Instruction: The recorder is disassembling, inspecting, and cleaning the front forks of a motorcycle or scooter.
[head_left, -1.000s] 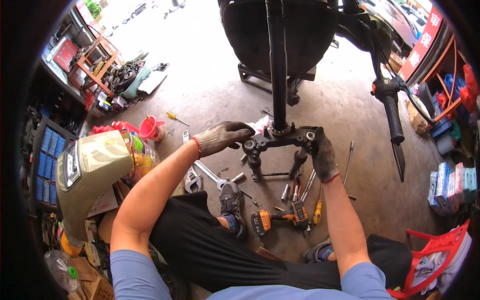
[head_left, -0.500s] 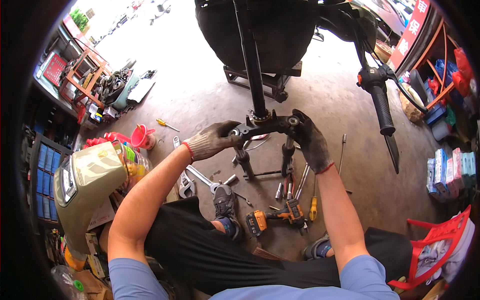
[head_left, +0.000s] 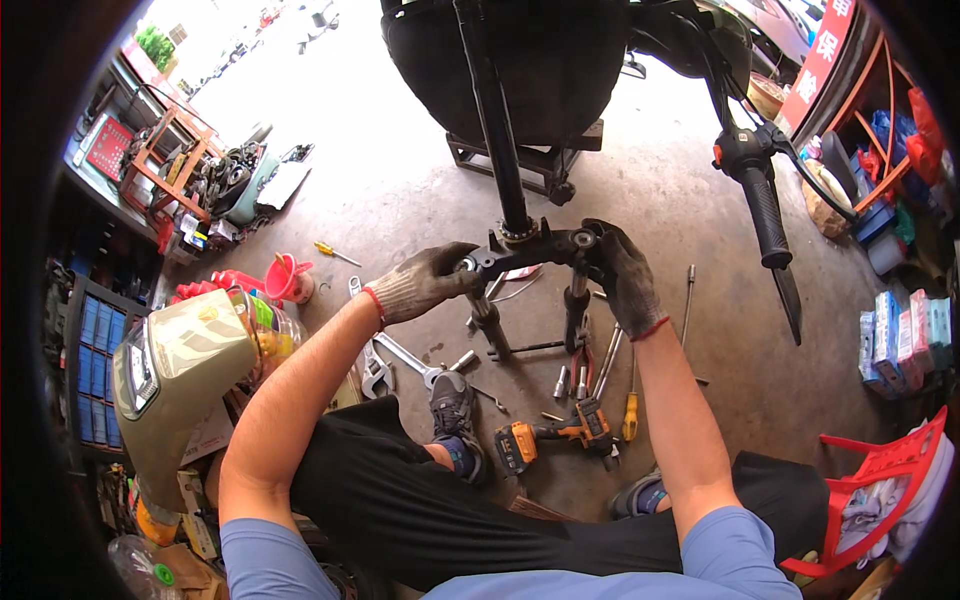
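Observation:
A black front fork (head_left: 530, 248) stands before me, its long steering stem (head_left: 492, 120) rising from the crossbar and two legs (head_left: 575, 305) reaching down toward the floor. My left hand (head_left: 425, 278), in a dirty knit work glove, is closed around the crossbar's left end. Around the right end, my right hand (head_left: 625, 280) in a matching glove has its fingers wrapped. A ring-shaped bearing seat (head_left: 519, 232) circles the foot of the stem. The palm sides of both hands are hidden.
On the floor below lie an orange cordless impact wrench (head_left: 560, 437), a yellow screwdriver (head_left: 630, 415), an adjustable wrench (head_left: 376, 370) and several sockets. A handlebar grip (head_left: 765, 215) hangs at the right. At the left sits a beige headlight fairing (head_left: 185, 360); a red stool (head_left: 885, 480) is at lower right.
The stem's upper end has tilted slightly to the left. Both hands keep their hold on the fork, and the view has shifted a little.

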